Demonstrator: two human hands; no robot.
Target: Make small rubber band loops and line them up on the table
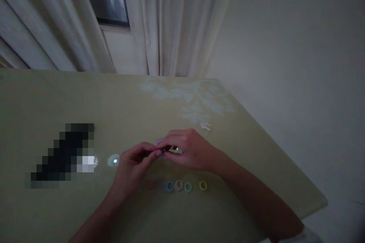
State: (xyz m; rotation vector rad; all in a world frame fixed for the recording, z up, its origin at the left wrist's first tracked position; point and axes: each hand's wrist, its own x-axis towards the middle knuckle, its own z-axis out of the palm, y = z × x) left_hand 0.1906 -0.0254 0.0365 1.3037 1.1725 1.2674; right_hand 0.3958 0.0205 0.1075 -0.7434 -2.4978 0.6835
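Observation:
My left hand (132,165) and my right hand (186,150) meet over the middle of the table. The thumb and fingers of each are pinched together at a small dark object (163,150), too small and covered for its kind to be told. Shiny pink-purple and green bits (176,150) show behind and between the fingers. Just nearer to me lies a row of small rings, among them a blue ring (169,186), a pale pink ring (178,185), a green ring (188,187) and a yellow ring (203,185). Fainter reddish and purple rings sit at the row's left end.
A small white piece (205,126) lies beyond my right hand. To the left are a pale round spot with a bright glint (114,160) and a dark pixelated area (62,155). The greenish table (85,95) ends at curtains (182,22) and a wall (299,64).

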